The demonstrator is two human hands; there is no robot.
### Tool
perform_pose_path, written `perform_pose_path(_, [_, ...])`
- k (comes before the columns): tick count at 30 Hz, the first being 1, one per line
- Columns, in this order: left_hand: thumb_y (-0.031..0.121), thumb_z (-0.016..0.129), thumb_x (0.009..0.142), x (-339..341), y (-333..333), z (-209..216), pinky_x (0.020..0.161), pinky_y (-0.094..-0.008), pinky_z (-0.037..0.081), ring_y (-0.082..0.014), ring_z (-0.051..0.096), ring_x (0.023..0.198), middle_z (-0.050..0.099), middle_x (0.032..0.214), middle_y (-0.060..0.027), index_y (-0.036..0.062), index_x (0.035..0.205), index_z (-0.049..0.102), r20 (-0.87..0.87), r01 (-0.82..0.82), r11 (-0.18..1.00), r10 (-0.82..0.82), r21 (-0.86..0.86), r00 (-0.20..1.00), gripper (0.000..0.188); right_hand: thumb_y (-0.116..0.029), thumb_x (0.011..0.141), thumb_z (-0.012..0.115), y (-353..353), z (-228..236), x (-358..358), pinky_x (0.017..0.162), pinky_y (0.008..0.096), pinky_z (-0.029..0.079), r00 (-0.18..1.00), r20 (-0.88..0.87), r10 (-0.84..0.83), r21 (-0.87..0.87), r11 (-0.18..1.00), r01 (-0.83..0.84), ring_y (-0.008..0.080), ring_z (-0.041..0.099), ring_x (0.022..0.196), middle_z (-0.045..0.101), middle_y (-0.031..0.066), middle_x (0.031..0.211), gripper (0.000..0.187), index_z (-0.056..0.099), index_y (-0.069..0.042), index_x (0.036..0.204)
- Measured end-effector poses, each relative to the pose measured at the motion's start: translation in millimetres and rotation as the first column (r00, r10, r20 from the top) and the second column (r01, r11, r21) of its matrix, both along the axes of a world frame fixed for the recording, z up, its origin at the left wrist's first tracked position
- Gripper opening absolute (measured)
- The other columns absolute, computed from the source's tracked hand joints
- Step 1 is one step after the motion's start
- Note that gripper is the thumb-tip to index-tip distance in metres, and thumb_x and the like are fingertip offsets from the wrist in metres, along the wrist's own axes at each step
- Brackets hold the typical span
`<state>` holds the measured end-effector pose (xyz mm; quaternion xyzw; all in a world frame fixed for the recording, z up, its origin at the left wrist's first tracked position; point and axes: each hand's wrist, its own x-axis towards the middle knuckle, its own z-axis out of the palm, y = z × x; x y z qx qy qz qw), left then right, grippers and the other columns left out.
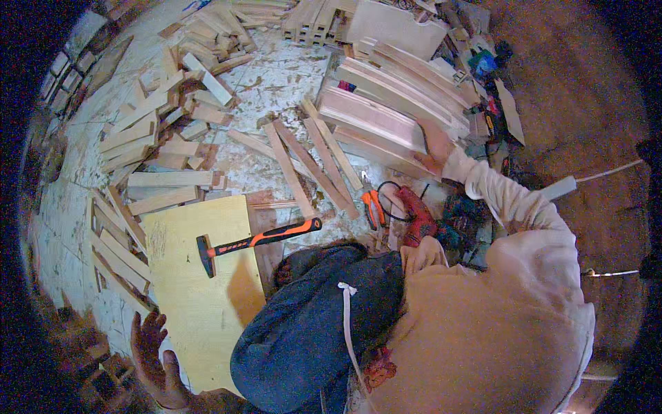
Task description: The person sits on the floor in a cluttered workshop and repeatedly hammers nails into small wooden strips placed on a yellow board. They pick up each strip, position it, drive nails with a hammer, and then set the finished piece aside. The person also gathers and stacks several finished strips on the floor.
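My left hand (pixel 160 362) is raised at the lower left with its fingers apart and nothing in it, beside a pale yellow board (pixel 186 324). On that board lies a hammer (pixel 255 241) with a black head and an orange and black handle. At the upper right my right hand (pixel 437 146) grips the right end of a pale wooden moulding (pixel 376 123), which lies among similar lengths. Some of its fingers are hidden. Orange-handled pliers (pixel 373 209) and a red power tool (pixel 416 217) lie between that hand and my lap.
Heaped wooden offcuts (pixel 158 131) cover the left side of the white, stained floor (pixel 269 90). Several thin wood strips (pixel 310 162) lie beyond the hammer. Stacked wood lengths (pixel 310 24) and a flat panel (pixel 393 27) are at the back. A white cable (pixel 610 169) runs at right.
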<state>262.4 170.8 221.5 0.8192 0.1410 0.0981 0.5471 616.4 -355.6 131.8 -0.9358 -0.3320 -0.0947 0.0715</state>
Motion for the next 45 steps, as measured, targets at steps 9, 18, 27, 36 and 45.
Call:
perform_pose_path(9, [0.035, 0.057, 0.087, 8.5, -26.4, 16.9, 0.096, -0.042, 0.041, -0.0309, 0.055, 0.115, 0.056, 0.124, -0.0208, -0.0043, 0.133, 0.043, -0.112, 0.137, 0.973, -0.118, 0.184, 0.987, 0.062, -0.019, 0.056, 0.081, -112.0, -104.5, -64.3, 0.095, 0.0494, 0.036, 0.861, -0.196, -0.47, -0.349, 0.854, 0.387, 0.0348, 0.058, 0.099, 0.059, 0.0131, 0.105, 0.069, 0.05, -0.006, 0.117])
perform_pose_path(18, [0.023, 0.059, 0.086, 48.5, -42.4, 30.2, 0.094, -0.0401, 0.043, -0.0295, 0.058, 0.111, 0.06, 0.12, -0.0205, -0.0047, 0.129, 0.047, -0.215, 0.227, 0.953, -0.182, 0.202, 0.959, 0.053, -0.053, 0.071, 0.066, -82.8, -124.0, -51.5, 0.109, 0.057, 0.018, 0.954, -0.086, -0.287, -0.38, 0.895, 0.235, 0.0391, 0.038, 0.125, 0.044, 0.0159, 0.133, 0.077, 0.046, -0.008, 0.13])
perform_pose_path(27, [0.009, 0.058, 0.088, 80.3, -64.6, 40.2, 0.095, -0.037, 0.042, -0.0258, 0.057, 0.112, 0.061, 0.119, -0.0186, -0.0037, 0.127, 0.05, -0.322, 0.251, 0.95, -0.183, 0.185, 0.929, 0.042, -0.029, 0.083, 0.064, -41.1, -121.3, 39.4, 0.108, 0.0525, 0.026, 0.928, 0.009, -0.371, -0.075, 0.926, 0.371, 0.0439, 0.031, 0.129, 0.03, 0.0202, 0.143, 0.055, 0.045, -0.005, 0.128])
perform_pose_path(36, [0.022, 0.059, 0.087, 96.9, -71.8, 25.9, 0.093, -0.0393, 0.044, -0.0273, 0.058, 0.11, 0.062, 0.117, -0.0178, -0.0031, 0.127, 0.05, -0.384, 0.257, 0.953, -0.179, 0.162, 0.906, 0.049, -0.029, 0.081, 0.064, -61.3, -106.3, 9.0, 0.099, 0.0546, 0.033, 0.965, -0.115, -0.234, -0.068, 0.972, 0.227, 0.0401, 0.045, 0.113, 0.048, 0.019, 0.118, 0.039, 0.056, -0.014, 0.117])
perform_pose_path(45, [0.022, 0.061, 0.086, 91.7, -75.6, 29.4, 0.094, -0.0381, 0.043, -0.0259, 0.059, 0.109, 0.064, 0.115, -0.0167, -0.0023, 0.127, 0.051, -0.406, 0.234, 0.958, -0.151, 0.164, 0.902, 0.048, -0.044, 0.078, 0.065, -44.5, -124.2, 3.0, 0.103, 0.0552, 0.029, 0.915, -0.206, -0.346, -0.202, 0.93, 0.307, 0.0412, 0.039, 0.122, 0.044, 0.0215, 0.128, 0.073, 0.039, -0.006, 0.134])
